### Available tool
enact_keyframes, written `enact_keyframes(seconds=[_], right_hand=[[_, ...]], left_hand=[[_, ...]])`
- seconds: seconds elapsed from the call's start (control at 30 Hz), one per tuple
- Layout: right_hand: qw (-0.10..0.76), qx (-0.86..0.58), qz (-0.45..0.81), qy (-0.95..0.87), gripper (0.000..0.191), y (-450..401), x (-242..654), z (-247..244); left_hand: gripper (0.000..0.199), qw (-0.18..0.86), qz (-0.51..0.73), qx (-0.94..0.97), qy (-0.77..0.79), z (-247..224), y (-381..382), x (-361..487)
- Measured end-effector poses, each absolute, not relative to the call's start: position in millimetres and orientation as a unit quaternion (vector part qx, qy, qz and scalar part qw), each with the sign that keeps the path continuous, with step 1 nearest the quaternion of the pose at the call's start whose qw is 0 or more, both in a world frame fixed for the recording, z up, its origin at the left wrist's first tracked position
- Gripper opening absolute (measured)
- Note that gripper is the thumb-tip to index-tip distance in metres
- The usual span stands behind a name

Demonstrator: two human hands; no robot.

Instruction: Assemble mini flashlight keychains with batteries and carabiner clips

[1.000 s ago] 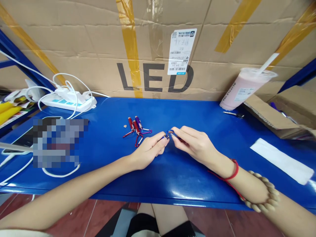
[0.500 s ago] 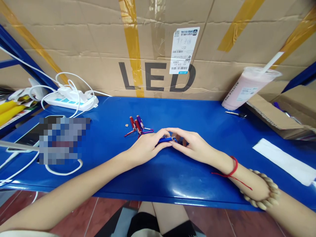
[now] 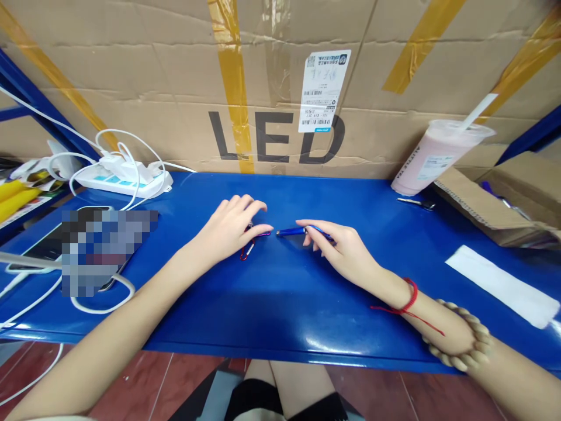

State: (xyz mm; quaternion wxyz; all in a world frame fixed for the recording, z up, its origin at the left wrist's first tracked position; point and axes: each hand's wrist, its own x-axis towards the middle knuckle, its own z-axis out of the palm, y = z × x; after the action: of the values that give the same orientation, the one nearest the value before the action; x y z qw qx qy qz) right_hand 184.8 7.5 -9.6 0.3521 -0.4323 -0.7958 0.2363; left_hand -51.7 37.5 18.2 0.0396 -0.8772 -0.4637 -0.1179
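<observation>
My right hand [image 3: 344, 242] pinches a slim blue keychain flashlight [image 3: 291, 232] between thumb and fingers. One end of it points left, towards my left hand, and the other end lies inside the right hand. My left hand [image 3: 234, 225] is spread palm down over the group of small keychain lights, thumb apart from the fingers. Only a red carabiner clip [image 3: 248, 251] and a purple clip [image 3: 263, 234] show from under it. The bodies of those lights are mostly hidden by the hand.
A blue table [image 3: 272, 310] fills the middle, backed by a large cardboard box [image 3: 175, 88]. Left are a white power strip [image 3: 127, 178], cables and a phone [image 3: 52, 240]. Right are a drink cup [image 3: 432, 158], a small open carton [image 3: 486, 204] and a white paper strip [image 3: 499, 286].
My left hand has let go of the blue flashlight and moved left and away, over the red and purple lights. The right hand keeps the flashlight, its free end now exposed.
</observation>
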Motion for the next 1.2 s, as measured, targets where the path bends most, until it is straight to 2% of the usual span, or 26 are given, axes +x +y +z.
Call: enact_keyframes(seconds=[0.17,0.43,0.57,0.7,0.87,1.2], right_hand=[[0.401,-0.467,0.285,-0.735,0.035,11.6,186.8,-12.8],[0.318,-0.401,0.206,-0.834,0.027,17.1,185.9,-19.9],[0.267,-0.381,0.164,-0.870,0.025,16.1,186.1,-21.4],[0.244,-0.383,0.151,-0.878,0.027,15.1,187.8,-22.5],[0.207,-0.395,0.143,-0.884,0.029,16.0,190.8,-19.7],[0.158,-0.407,0.114,-0.892,0.032,13.0,191.3,-13.9]], left_hand=[[0.052,-0.003,-0.086,-0.849,-0.521,-0.1,48.5,-58.8],[0.053,-0.084,-0.085,-0.865,-0.488,-11.4,33.5,-37.2],[0.048,-0.052,-0.106,-0.906,-0.407,-9.0,24.9,-29.4],[0.047,-0.067,-0.095,-0.929,-0.352,-8.0,22.6,-27.6],[0.046,-0.060,-0.100,-0.921,-0.373,-8.4,29.3,-32.4],[0.036,0.062,-0.146,-0.867,-0.471,-15.8,41.2,-39.9]])
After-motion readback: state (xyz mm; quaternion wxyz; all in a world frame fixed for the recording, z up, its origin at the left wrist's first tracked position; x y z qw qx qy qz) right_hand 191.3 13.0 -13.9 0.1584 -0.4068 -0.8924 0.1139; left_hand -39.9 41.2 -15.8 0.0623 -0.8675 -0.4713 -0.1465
